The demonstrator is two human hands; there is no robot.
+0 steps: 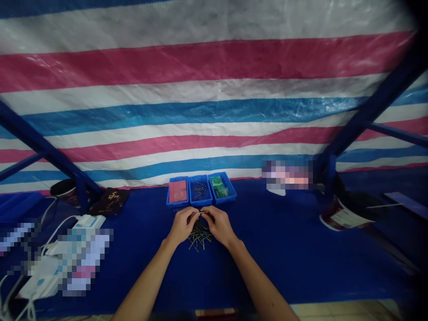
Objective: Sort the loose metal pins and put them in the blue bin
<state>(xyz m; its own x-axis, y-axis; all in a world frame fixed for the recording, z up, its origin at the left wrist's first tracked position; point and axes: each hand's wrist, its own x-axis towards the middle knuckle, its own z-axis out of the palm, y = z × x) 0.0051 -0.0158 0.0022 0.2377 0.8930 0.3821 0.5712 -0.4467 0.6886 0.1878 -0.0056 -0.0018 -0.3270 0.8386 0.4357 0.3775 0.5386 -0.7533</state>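
My left hand (pixel 183 224) and my right hand (pixel 218 224) meet over the blue tabletop, thumbs and fingertips pinched close together. Between them they grip a small, thin rod-like piece (pixel 202 212), dark with a pale end; its exact kind is too small to make out. Right below my hands lies a loose pile of thin dark and yellowish sticks (pixel 199 238), partly hidden by my fingers. Just beyond stand three blue bins: the left bin (pixel 177 204) holds pink packets, the middle bin (pixel 201 202) thin dark pieces, the right bin (pixel 231 195) green packets.
A white power strip (pixel 88 221) with cables lies on the left, near a dark brown packet (pixel 109 200). Dark tubs stand left (pixel 65 191) and right (pixel 347 214). Blue frame posts slant at both sides, before a striped tarp (pixel 214 107).
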